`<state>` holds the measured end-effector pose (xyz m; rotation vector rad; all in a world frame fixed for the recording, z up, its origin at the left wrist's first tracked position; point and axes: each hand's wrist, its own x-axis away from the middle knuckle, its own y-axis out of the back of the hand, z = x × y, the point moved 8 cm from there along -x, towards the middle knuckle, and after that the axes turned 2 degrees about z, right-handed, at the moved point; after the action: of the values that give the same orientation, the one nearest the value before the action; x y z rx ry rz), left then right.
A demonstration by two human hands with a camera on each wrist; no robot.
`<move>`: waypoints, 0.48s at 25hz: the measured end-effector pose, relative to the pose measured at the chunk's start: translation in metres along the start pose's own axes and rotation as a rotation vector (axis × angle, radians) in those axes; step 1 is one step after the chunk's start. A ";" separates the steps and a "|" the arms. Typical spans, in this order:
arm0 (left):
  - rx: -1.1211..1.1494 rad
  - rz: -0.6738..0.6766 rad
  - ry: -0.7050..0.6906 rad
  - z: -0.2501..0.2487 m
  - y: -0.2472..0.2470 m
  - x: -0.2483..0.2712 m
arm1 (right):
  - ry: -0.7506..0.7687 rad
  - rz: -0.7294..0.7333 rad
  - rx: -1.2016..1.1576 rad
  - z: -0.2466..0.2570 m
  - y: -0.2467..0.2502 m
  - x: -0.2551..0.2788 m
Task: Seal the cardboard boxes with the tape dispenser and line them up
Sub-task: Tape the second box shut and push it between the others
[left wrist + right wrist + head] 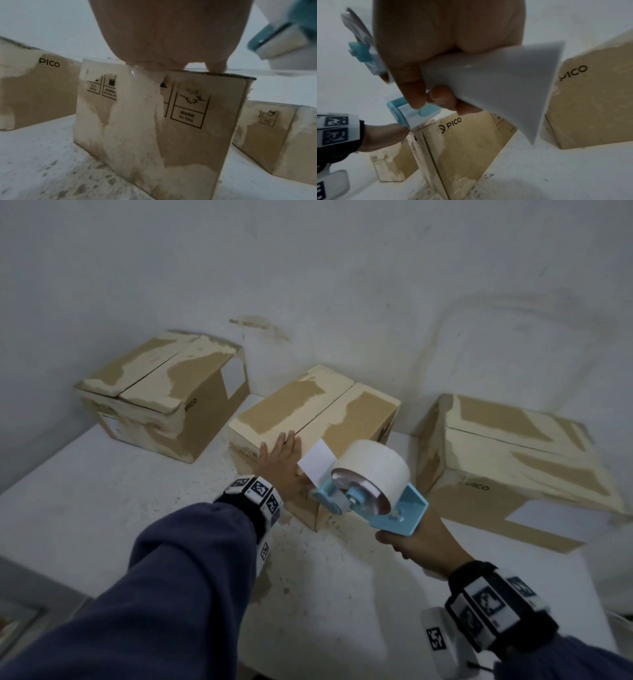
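Right hand point(407, 542): nearest; grip clenched round the handle of the dispenser point(370, 487), roll up, nose pointing at the near end of the middle box point(318, 419). White tab of tape point(317, 462) hangs free off the nose.
Left hand point(282, 467): fingers straight, palm pressed flat on the near top edge of the middle box, just beside the centre seam; holds nothing.
Middle box: on the bench point(102, 508), flaps down, seam unsealed as far as the head view shows.
Left box point(164, 392): farther back, flaps closed, seam dark; well apart from the middle one.
Right box point(513, 460): near the middle box, turned at another angle; row not yet made.
Risk 1: loose tab may fold on itself or stick to the left hand, which lies close to the nose.
Risk 2: torn, fuzzy cardboard skin may give poor hold, so tape could lift.
Risk 3: if the palm eases, the box may slide away under the pull.
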<state>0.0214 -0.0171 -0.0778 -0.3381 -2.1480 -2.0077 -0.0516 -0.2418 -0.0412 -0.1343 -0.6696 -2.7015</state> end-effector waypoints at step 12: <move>0.002 -0.031 0.050 -0.009 0.003 0.010 | -0.135 0.002 -0.103 -0.046 -0.002 0.010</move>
<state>0.0131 -0.0250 -0.0712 -0.2528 -2.1382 -2.0088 -0.0619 -0.2649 -0.0812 -0.3454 -0.5669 -2.7435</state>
